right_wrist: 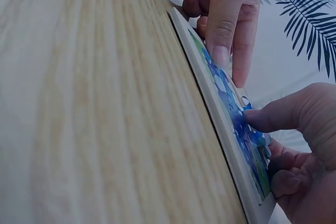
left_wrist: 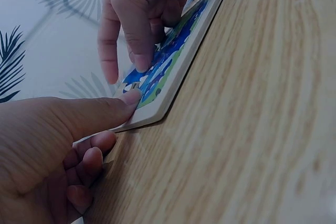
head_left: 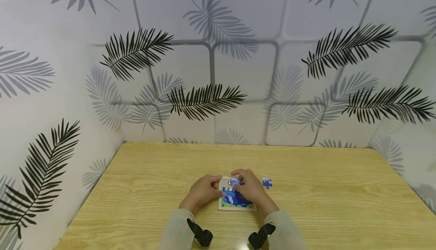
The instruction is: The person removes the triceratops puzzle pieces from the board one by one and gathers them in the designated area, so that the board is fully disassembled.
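A small jigsaw puzzle board (head_left: 229, 209) with a pale wooden rim lies on the table, partly filled with a blue animal picture on green. At its left side my left hand (head_left: 204, 190) holds the board, thumb on the picture's edge and the other fingers bent beside the rim. My right hand (head_left: 251, 187) is over the upper right of the board. Between its thumb and forefinger it pinches a blue and white puzzle piece (head_left: 234, 182), partly hidden by the fingers. Bare tray shows at the board's upper left. The right wrist view shows the right thumb (right_wrist: 273, 116) touching the blue picture.
One loose blue and lilac puzzle piece (head_left: 267, 183) lies on the table just right of the board. The wooden table (head_left: 153, 166) reaches back to a wall (head_left: 245, 121) patterned with leaves. A black wrist device (head_left: 202, 236) sits on each sleeve.
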Tool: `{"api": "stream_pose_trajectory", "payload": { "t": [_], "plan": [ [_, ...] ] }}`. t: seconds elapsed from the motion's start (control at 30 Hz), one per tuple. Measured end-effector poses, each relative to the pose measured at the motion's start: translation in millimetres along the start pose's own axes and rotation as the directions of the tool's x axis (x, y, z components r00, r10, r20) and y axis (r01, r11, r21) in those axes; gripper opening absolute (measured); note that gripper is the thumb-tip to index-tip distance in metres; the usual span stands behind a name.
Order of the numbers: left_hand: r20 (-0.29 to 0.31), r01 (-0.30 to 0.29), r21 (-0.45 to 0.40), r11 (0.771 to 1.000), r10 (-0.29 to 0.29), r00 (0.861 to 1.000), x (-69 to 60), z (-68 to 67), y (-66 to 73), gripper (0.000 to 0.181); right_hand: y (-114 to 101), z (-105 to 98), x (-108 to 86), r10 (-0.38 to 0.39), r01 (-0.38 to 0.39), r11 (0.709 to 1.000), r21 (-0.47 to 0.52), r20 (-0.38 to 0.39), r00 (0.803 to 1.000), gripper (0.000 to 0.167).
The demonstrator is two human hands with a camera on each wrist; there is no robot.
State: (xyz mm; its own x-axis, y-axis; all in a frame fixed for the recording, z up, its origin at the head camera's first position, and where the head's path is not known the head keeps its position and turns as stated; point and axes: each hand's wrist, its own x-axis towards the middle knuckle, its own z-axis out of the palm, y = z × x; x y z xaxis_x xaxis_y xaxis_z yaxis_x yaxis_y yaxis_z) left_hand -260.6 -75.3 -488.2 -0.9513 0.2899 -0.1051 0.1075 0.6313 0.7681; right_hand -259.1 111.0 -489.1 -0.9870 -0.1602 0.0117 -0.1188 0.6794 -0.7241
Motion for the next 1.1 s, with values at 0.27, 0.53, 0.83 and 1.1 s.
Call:
{"api": "stream_pose_trajectory", "payload": {
  "t": [0.27,0.53,0.83,1.1],
  "plan": [
    [0.004,0.013,-0.005,1.0,-0.013,1.0,-2.1,-0.5,1.6,0.061,5.0,2.9,1.8,0.082,-0.076,0.99,0.12,-0.046,0.996,0.01],
    [0.003,0.002,-0.005,1.0,-0.002,1.0,-1.3,-1.1,1.4,0.06,5.7,2.8,2.7,0.072,-0.058,0.986,0.155,-0.086,0.994,0.006],
    [0.002,0.0,-0.008,1.0,0.0,1.0,-2.2,-0.9,1.9,0.06,5.9,1.3,2.3,0.076,-0.052,0.977,0.205,-0.111,0.991,0.007],
    [0.001,0.013,-0.008,1.0,-0.013,1.0,-1.4,-0.7,1.8,0.06,8.5,-6.1,3.7,0.115,-0.086,0.954,0.287,-0.087,0.99,0.009]
  ]
}}
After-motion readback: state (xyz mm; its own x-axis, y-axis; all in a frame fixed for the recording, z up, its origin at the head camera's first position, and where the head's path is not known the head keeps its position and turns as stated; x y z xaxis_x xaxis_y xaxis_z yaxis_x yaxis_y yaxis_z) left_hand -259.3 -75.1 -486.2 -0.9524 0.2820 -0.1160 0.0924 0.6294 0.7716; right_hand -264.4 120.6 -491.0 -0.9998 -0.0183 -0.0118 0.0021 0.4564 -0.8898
